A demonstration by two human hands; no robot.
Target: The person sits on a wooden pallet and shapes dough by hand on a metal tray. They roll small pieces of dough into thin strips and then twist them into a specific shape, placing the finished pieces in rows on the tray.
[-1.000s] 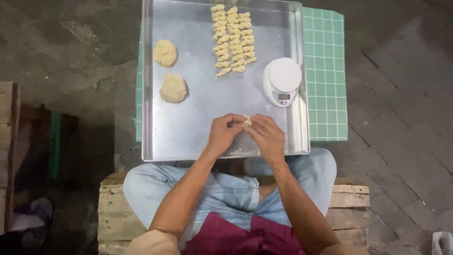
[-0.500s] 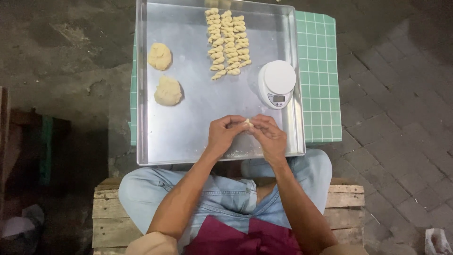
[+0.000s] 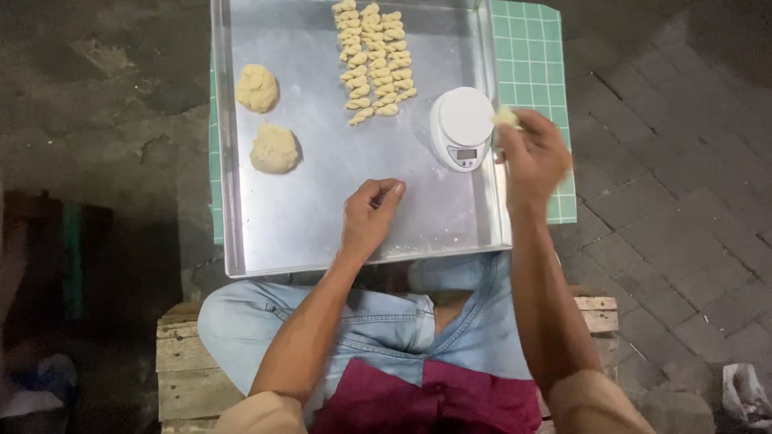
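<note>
Right hand (image 3: 532, 157) is pinching a small pale dough piece (image 3: 505, 117) just beside the round white kitchen scale (image 3: 462, 126), near the right edge of the shallow rectangular metal tray (image 3: 322, 217). Left hand (image 3: 370, 215) is resting loosely curled and empty near the tray's front edge. Three rows of twisted dough pieces (image 3: 374, 60) are lying finished at the far edge; two rounded dough lumps (image 3: 265, 120) are waiting uncut by the left edge, so roughly midway, by my judgement.
</note>
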